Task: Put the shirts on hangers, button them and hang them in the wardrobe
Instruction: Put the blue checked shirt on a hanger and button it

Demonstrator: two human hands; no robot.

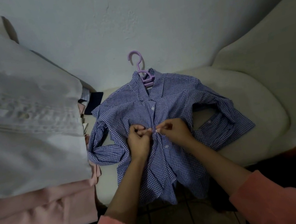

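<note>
We are bent over a cream sofa (245,99), with a stack of folded shirts (28,127) piled at the left, white on top and pink beneath. On the seat cushion in the middle lies the blue checked shirt (171,97), already threaded on a lilac hanger (138,66) whose hook points to the far wall. Our left hand (138,141) pinches one edge of the placket and our right hand (174,131) pinches the other, both curled tight at a mid-chest button. The fabric is bunched there, so we risk matching a button to the wrong hole, or tugging the collar off the hanger. The near hem overhangs the cushion edge and could drag the shirt down.
</note>
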